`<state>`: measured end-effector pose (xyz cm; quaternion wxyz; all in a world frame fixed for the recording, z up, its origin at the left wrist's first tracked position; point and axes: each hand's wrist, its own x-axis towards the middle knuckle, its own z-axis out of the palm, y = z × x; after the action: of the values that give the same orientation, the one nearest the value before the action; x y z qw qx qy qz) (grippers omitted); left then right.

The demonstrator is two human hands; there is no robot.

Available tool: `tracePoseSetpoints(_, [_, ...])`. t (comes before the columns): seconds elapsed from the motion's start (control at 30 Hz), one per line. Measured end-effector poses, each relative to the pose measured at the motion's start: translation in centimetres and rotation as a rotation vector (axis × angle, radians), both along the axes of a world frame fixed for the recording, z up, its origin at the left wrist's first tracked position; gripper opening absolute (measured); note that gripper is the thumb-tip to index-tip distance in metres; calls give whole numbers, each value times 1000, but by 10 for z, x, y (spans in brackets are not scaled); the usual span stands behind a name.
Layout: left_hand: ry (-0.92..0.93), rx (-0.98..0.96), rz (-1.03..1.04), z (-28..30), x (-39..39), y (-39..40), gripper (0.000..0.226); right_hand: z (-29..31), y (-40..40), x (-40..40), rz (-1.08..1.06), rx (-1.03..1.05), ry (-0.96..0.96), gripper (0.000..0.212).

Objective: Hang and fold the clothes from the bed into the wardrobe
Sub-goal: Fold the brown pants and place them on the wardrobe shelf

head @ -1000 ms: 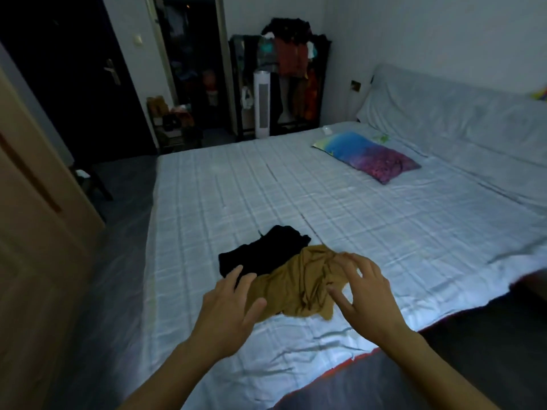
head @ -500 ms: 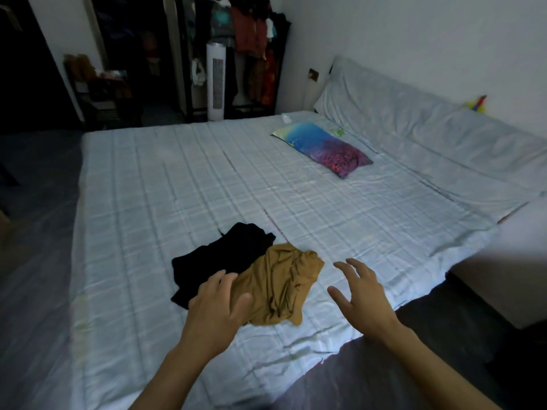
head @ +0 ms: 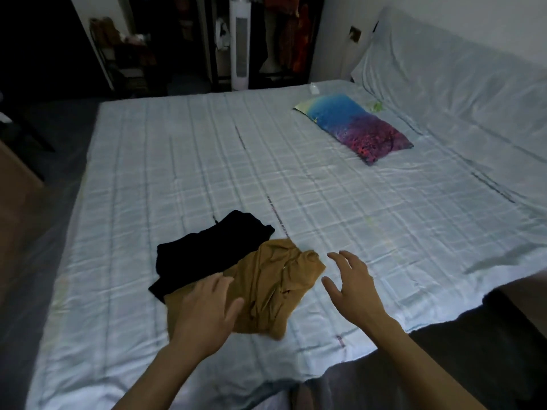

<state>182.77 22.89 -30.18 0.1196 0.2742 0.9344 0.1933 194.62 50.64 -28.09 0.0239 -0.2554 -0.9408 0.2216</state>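
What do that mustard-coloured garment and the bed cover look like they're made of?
The mustard garment looks like thin, soft knit fabric with a matte finish: it lies limp in fine creases. The bed cover seems a light woven cloth with a slight sheen, judging by its checked pattern and shiny wrinkles. Dim light leaves both uncertain.

Two hands, left hand (head: 204, 312), right hand (head: 353, 287), one black garment (head: 207, 255), one mustard garment (head: 272, 279), one colourful pillow (head: 352, 127), one bed (head: 177, 173)

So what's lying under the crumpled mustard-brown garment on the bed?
The mustard-brown garment overlaps the near edge of a black garment, both on the pale checked bedsheet. How far the black one runs beneath is hidden; the left hand covers part.
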Motion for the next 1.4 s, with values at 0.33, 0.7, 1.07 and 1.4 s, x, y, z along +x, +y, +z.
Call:
tracePoseSetpoints(0.33, [-227, -149, 126, -78, 44, 120, 42, -106, 81, -28, 293, -201, -169, 47])
tracePoseSetpoints(0.7, [-129, -389, -189, -197, 44, 146, 42, -254, 71, -45, 575, -304, -353, 46])
tracePoseSetpoints(1.07, [163, -356, -381, -249, 25, 147, 23, -294, 46, -48, 637, -261, -450, 62])
tracePoseSetpoints(1.4, [21, 118, 11, -160, -6, 140, 6, -239, 53, -59, 665, -301, -284, 65])
